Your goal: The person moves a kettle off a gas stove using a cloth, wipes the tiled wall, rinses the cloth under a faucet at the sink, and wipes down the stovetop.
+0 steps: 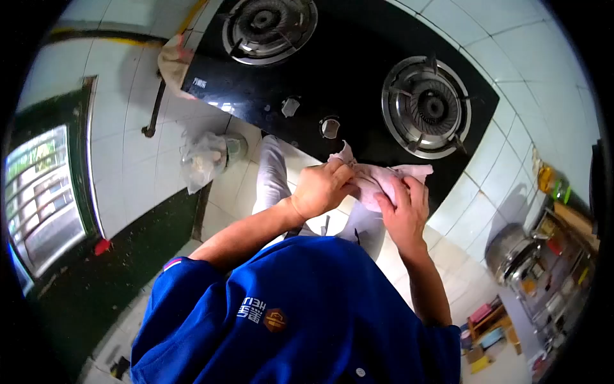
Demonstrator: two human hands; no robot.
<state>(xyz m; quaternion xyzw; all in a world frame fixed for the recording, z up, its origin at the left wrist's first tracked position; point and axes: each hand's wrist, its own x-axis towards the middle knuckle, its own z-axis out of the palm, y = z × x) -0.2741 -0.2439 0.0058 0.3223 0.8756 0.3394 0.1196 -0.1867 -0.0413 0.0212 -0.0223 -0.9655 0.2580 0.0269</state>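
Note:
A crumpled pink cloth (373,182) hangs between my two hands at the front edge of the black glass gas stove (345,61). My left hand (324,188) grips the cloth's left part, its fingers curled into the fabric. On the right side, my right hand (405,208) pinches the cloth between thumb and fingers. Just beyond the cloth is a stove knob (330,128), with a second knob (290,107) to its left. The right burner (427,107) lies past my right hand, and the left burner (268,29) is farther off.
A clear plastic bag (204,159) hangs at the left beside a jar (236,147). Another cloth (174,65) drapes over the stove's left corner. At the right stand a metal pot (510,251) and bottles (554,182). White tiled walls border the stove.

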